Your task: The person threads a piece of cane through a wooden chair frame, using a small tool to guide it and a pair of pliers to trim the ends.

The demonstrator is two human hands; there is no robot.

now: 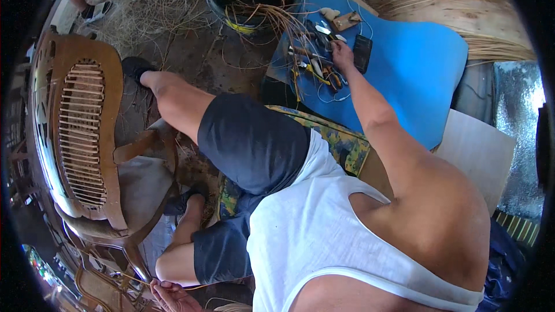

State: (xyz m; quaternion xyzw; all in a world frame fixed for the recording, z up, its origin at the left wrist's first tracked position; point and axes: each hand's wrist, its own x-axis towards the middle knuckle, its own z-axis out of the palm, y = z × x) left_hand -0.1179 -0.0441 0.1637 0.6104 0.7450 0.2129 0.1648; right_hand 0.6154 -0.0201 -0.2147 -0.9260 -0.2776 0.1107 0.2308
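My right hand (342, 56) reaches onto the blue sheet (404, 75), its fingers bent together at a pile of hand tools (317, 66). What those fingers hold is too small to make out. Pliers with yellow and orange handles (332, 78) lie in the pile, and a dark phone (362, 53) with a cable is beside the hand. At the lower left, my left hand (173, 299) pinches a thin cane strand (134, 279). Further left stands a wooden chair (113, 138), its back opening strung with rows of pale cane.
A dark bucket (254, 0) with loose cane strands stands at the far side. Tangled cane (153, 8) covers the floor at far left. A person's feet (95, 11) show there. Long cane bundles (439, 0) lie at far right. A camouflage-patterned pad (324, 130) is beneath me.
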